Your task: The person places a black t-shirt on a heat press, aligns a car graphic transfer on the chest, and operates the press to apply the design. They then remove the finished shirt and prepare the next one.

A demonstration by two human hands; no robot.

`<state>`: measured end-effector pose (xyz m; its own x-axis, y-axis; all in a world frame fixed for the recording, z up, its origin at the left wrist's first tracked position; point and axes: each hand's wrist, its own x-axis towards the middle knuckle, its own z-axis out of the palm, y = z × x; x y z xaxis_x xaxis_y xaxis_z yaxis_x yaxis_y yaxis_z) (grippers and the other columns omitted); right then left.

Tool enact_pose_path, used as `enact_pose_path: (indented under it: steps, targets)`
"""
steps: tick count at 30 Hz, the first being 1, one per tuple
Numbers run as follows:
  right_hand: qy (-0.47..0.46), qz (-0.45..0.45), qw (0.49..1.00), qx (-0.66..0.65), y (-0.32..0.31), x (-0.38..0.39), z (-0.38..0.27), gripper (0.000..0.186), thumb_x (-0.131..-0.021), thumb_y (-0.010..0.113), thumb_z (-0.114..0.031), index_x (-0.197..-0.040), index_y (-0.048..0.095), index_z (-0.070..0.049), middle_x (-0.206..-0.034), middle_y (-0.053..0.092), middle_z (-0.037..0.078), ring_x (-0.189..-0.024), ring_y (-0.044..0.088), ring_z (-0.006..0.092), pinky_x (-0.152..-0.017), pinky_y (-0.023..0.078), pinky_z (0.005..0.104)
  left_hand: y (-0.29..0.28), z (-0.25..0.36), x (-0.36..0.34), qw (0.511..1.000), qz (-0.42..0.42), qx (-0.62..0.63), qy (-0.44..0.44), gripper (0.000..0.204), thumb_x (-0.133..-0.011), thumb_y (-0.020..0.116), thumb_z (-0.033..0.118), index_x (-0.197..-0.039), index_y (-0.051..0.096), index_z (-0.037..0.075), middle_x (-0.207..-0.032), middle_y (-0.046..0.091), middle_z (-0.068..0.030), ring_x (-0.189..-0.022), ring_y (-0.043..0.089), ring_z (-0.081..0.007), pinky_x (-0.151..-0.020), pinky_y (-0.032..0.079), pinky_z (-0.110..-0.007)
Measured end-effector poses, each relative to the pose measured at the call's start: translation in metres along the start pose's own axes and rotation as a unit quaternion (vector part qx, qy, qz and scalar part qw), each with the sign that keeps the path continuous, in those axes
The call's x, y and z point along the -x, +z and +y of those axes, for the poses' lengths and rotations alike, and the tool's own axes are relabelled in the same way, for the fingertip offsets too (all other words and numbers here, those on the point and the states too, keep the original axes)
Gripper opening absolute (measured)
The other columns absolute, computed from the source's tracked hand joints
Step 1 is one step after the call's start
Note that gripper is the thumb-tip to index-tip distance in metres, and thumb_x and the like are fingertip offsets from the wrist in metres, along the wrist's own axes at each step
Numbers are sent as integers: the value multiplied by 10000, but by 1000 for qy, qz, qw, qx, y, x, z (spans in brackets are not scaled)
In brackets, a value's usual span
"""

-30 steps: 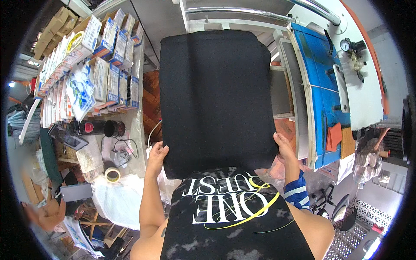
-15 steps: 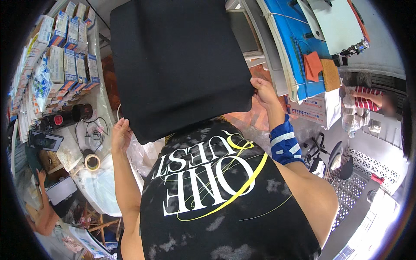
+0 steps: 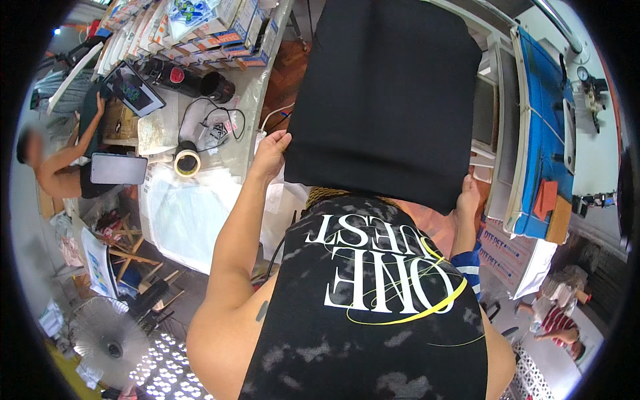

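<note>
A flat, roughly rectangular sheet of black fabric (image 3: pixel 383 93) stretches away from my body at waist height. My left hand (image 3: pixel 271 152) pinches its near left corner between thumb and fingers. At the near right corner, my right hand (image 3: pixel 468 197) grips the edge, its fingers partly hidden behind the cloth. The fabric hangs fairly smooth, with soft shallow creases near the edge closest to me. A blue-and-white striped band is around my right forearm.
On the left table stand stacked boxes (image 3: pixel 227 33), a black cylinder (image 3: pixel 167 75), a tape roll (image 3: pixel 187 162) and a cable. Blue-sided equipment (image 3: pixel 543 133) rises at the right above a carton (image 3: pixel 510 257). One person (image 3: pixel 60 163) sits left; another (image 3: pixel 560 327) is far right.
The view has swung left, so the fabric and both hands appear farther right. The fabric's near edge has levelled somewhat. Both hands keep their hold.
</note>
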<state>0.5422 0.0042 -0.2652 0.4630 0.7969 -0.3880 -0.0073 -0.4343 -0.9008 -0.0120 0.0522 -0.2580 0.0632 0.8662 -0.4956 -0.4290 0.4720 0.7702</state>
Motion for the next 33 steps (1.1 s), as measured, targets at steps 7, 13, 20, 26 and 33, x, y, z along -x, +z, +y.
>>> enact_pose_path:
  steps: [7, 13, 20, 26, 33]
  targets:
    - [-165, 47, 888, 427, -6, -7, -50, 274, -1006, 647, -216, -1063, 726, 40, -1008, 739, 144, -958, 696, 281, -911, 522, 379, -1, -17, 30, 850, 257, -439, 138, 196, -903, 714, 158, -1041, 760, 27, -1016, 743, -163, -935, 708, -283, -872, 547, -379]
    - [-454, 21, 809, 373, 84, 7, -130, 209, -964, 700, -157, -1118, 717, -17, -1193, 700, 165, -1155, 641, 327, -1021, 488, 424, -110, -84, 137, 608, 598, -511, 106, 396, -904, 725, 265, -1238, 655, 63, -1324, 614, -159, -1318, 498, -358, -1173, 298, -528]
    - [-523, -173, 743, 381, 185, 34, -134, 419, -939, 716, -174, -1305, 613, 1, -1440, 545, 249, -1393, 465, 431, -1173, 364, 495, -125, -115, 152, 576, 626, -523, -49, 779, -953, 623, 557, -1544, 451, 79, -1635, 313, -204, -1557, 173, -426, -1246, 35, -670]
    - [-546, -175, 694, 436, 188, 28, -107, 453, -964, 666, -242, -1344, 599, -5, -1484, 497, 264, -1442, 409, 443, -1227, 262, 553, -117, -82, 148, 576, 603, -552, -22, 752, -936, 644, 579, -1480, 522, 74, -1603, 376, -155, -1545, 224, -374, -1242, 28, -690]
    - [-551, -162, 694, 435, 187, 32, -105, 427, -967, 664, -232, -1334, 616, -18, -1485, 516, 239, -1441, 426, 429, -1225, 275, 550, -122, -61, 137, 581, 597, -550, -57, 622, -921, 679, 523, -1347, 595, 78, -1398, 528, -104, -1392, 402, -332, -1241, 98, -673]
